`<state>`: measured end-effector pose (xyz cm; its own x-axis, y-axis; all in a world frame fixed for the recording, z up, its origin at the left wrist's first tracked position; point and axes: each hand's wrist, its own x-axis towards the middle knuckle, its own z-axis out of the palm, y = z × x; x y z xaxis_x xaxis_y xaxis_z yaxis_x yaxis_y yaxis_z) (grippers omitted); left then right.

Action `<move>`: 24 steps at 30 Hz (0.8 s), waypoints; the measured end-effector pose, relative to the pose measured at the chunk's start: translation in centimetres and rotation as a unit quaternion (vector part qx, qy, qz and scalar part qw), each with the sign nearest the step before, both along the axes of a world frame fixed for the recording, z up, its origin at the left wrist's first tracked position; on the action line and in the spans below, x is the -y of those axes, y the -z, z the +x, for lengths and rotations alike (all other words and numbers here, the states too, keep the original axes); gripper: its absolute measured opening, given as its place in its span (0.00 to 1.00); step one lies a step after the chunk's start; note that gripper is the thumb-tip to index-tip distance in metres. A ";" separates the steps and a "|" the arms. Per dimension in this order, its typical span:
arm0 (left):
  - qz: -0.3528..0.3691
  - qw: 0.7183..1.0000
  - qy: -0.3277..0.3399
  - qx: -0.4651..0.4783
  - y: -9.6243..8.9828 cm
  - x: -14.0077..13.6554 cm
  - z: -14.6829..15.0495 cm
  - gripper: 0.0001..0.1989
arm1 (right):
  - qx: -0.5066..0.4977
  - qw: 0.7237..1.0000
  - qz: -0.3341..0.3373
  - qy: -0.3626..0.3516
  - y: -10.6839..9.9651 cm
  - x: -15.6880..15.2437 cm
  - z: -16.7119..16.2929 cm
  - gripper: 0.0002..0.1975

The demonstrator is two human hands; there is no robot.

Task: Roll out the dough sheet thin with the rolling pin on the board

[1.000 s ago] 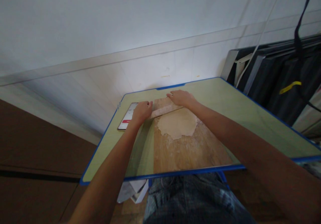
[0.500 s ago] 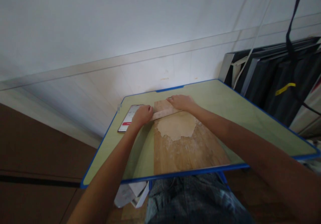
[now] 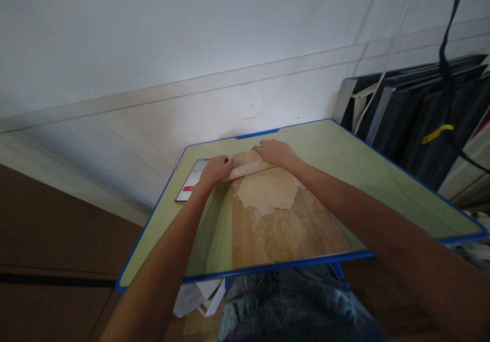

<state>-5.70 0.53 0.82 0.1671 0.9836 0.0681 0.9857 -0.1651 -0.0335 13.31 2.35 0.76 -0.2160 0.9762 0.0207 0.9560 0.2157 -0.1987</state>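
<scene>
A floury rolling pin (image 3: 250, 168) lies across the far edge of a thin, ragged-edged sheet of dough (image 3: 268, 193). My left hand (image 3: 217, 170) is closed around the pin's left end. On the other end rests my right hand (image 3: 277, 152), its fingers curled over the wood and partly hiding it. Beneath the dough is a wooden board (image 3: 283, 240) dusted with flour, reaching to the near edge of the table. A phone (image 3: 188, 185) with a lit screen sits beside my left hand, partly covered by it.
The light green table (image 3: 390, 194) has a blue rim and stands by a white wall (image 3: 229, 41). Dark flat panels (image 3: 417, 122) lean at the right, with a black strap (image 3: 446, 66) hanging before them. White boxes (image 3: 202, 298) are below the table.
Both hands and the rolling pin have shifted slightly farther away from me, toward the dough's far edge. The view has tilted a little.
</scene>
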 end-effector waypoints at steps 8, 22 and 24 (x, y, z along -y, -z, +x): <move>-0.017 0.999 0.023 -0.014 -0.3 1.3 0.3 0.25 | -0.018 0.999 0.014 0.023 -0.1 -0.3 -0.1 0.27; -0.012 0.998 -0.049 -0.028 -0.3 3.6 1.7 0.26 | 0.011 0.997 0.061 -0.050 0.7 2.9 0.8 0.24; -0.025 0.997 -0.065 -0.018 -0.3 2.4 1.7 0.26 | 0.005 0.998 0.046 -0.038 0.3 2.0 0.6 0.24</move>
